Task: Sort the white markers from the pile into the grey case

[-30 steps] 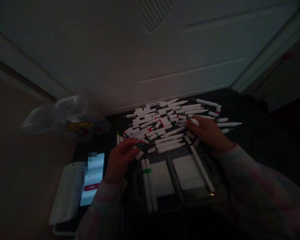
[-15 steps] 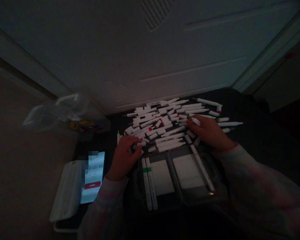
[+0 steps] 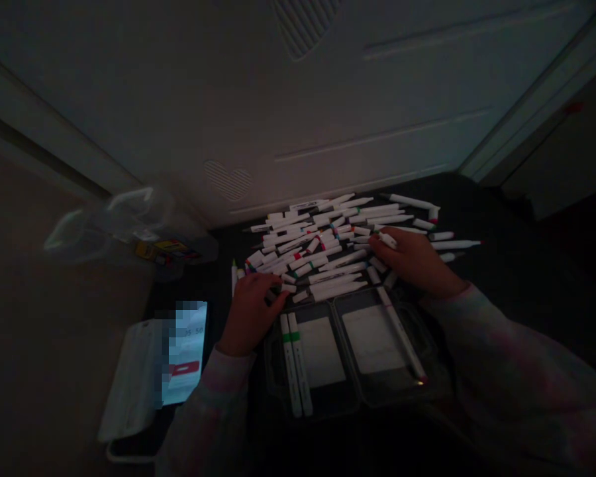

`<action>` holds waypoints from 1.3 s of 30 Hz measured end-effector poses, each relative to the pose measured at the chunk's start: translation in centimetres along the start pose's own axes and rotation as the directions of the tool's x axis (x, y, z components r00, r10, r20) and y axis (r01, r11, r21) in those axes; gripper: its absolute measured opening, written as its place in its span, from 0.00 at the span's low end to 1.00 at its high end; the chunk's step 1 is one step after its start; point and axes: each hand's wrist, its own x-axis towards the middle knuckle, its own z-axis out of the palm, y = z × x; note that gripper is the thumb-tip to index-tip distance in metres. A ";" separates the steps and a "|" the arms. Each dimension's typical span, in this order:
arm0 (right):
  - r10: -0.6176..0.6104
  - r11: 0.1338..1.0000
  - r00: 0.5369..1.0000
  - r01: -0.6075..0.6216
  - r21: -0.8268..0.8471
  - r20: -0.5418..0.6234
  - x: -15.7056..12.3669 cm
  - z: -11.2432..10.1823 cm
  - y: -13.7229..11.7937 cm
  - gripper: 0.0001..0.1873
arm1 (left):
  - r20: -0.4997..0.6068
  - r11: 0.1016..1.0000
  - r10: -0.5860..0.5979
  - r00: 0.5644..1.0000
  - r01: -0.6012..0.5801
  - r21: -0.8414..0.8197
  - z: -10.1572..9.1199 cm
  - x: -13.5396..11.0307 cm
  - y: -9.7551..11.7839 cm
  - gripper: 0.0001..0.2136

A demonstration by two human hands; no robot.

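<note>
In dim light, a heap of several white markers (image 3: 328, 242) with coloured bands lies on a dark surface. My left hand (image 3: 251, 311) rests at the heap's near left edge, fingers curled over a marker piece (image 3: 284, 289). My right hand (image 3: 414, 262) lies on the heap's right side with a white marker (image 3: 387, 240) between its fingers. An open dark case (image 3: 357, 351) sits in front of me. Two markers (image 3: 294, 364) lie in its left half and one long marker (image 3: 401, 334) in its right half.
A lit phone (image 3: 185, 351) leans on a white stand (image 3: 129, 377) at the left. A clear plastic box (image 3: 134, 228) stands at the back left. A pale panelled door (image 3: 328, 99) rises behind the heap.
My left hand has dropped from a raised pinch down and forward to the heap's near edge. My right hand has barely moved.
</note>
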 end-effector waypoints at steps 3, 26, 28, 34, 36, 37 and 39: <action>0.001 1.000 1.000 -0.001 -0.006 -0.006 0.0 0.0 0.0 0.13 | -0.020 0.998 0.055 0.998 -0.054 0.012 -0.1 0.0 -0.1 0.08; 0.000 1.000 1.000 0.000 0.023 0.012 0.0 0.2 0.2 0.13 | 0.115 0.988 0.099 0.988 -0.111 0.105 -1.4 -0.2 -1.9 0.11; -0.003 1.000 1.000 0.003 0.017 0.014 0.0 0.2 0.2 0.13 | 0.113 0.988 0.095 0.989 -0.107 0.110 -1.3 -0.2 -1.9 0.11; -0.010 0.999 1.000 0.010 0.037 -0.002 0.0 0.2 0.1 0.12 | 0.110 0.987 0.085 0.990 -0.099 0.129 -1.3 -0.2 -1.8 0.12; -0.004 0.999 1.000 0.004 0.032 0.007 0.0 0.2 0.1 0.12 | 0.109 0.990 0.073 0.991 -0.086 0.115 -1.4 -0.3 -1.8 0.12; -0.003 1.000 1.000 0.003 0.029 0.008 0.0 0.2 0.1 0.12 | 0.105 0.992 0.067 0.992 -0.078 0.100 -1.4 -0.3 -1.7 0.12; -0.006 1.000 1.000 0.005 0.022 0.006 0.0 0.2 0.1 0.12 | 0.084 0.997 0.056 0.995 -0.060 0.058 -1.5 -0.3 -1.7 0.10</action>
